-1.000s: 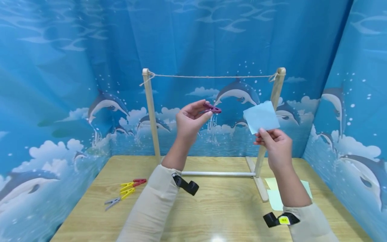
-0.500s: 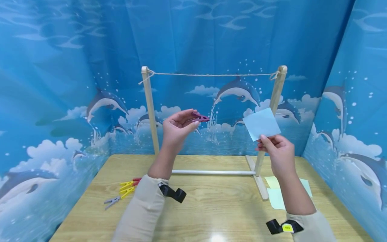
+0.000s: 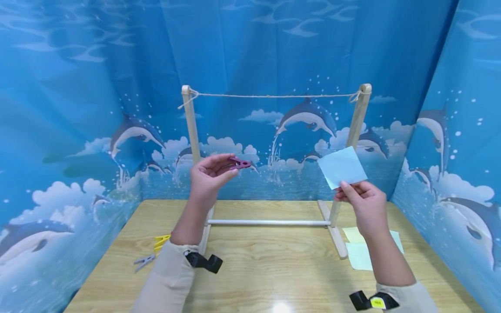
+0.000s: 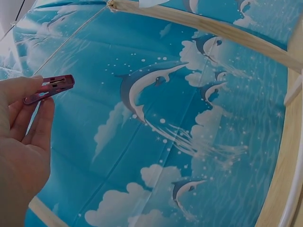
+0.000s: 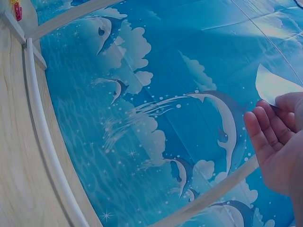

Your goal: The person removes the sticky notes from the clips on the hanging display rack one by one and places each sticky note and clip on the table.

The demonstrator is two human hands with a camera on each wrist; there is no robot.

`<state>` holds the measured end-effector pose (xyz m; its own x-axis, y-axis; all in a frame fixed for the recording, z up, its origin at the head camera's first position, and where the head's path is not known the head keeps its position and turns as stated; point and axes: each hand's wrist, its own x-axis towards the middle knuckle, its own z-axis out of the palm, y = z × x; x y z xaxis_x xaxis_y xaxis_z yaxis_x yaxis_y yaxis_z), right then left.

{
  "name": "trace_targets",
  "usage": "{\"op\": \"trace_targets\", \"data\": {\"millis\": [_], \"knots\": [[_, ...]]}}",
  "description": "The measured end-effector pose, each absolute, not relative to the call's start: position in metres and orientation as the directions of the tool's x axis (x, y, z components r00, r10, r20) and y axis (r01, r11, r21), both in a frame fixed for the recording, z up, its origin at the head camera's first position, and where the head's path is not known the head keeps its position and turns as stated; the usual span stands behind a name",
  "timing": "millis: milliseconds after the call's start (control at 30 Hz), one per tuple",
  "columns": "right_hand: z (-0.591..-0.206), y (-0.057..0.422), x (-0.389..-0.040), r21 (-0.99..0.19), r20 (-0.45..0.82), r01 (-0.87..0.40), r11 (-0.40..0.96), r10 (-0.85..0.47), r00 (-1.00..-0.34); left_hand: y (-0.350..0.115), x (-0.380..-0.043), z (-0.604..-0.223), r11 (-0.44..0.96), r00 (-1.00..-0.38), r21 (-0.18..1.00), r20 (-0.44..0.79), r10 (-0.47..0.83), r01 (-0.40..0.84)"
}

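Note:
My left hand pinches a dark purple clothespin by its handle end, the nose pointing right. In the left wrist view the clothespin sits between thumb and fingertips. Over on the right, my right hand holds a light blue square of paper by its lower edge, thumb in front and fingers behind. Both hands are in the air, below a string tied between two wooden posts. In the right wrist view only part of the paper shows, beyond the fingers.
A wooden frame with a white lower bar stands on the wooden table. At left lie a yellow clothespin and a grey clothespin, partly near my left sleeve. Pale green and yellow papers lie at right. A dolphin-print curtain surrounds the table.
My left hand has moved left and down with the clothespin, away from the paper. My right hand has lowered slightly with the paper. The left arm now covers the red clothespin.

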<state>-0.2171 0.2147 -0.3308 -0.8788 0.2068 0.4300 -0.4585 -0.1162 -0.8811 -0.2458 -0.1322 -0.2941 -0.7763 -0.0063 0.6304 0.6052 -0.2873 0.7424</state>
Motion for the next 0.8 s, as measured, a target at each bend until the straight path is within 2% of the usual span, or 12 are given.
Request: {"op": "trace_targets", "data": {"millis": [800], "knots": [[-0.350, 0.240, -0.199, -0.893, 0.414, -0.444, -0.071, 0.252, -0.874, -0.183, -0.218, -0.325, -0.164, -0.833, 0.818, 0.550, -0.054, 0.551]]}}
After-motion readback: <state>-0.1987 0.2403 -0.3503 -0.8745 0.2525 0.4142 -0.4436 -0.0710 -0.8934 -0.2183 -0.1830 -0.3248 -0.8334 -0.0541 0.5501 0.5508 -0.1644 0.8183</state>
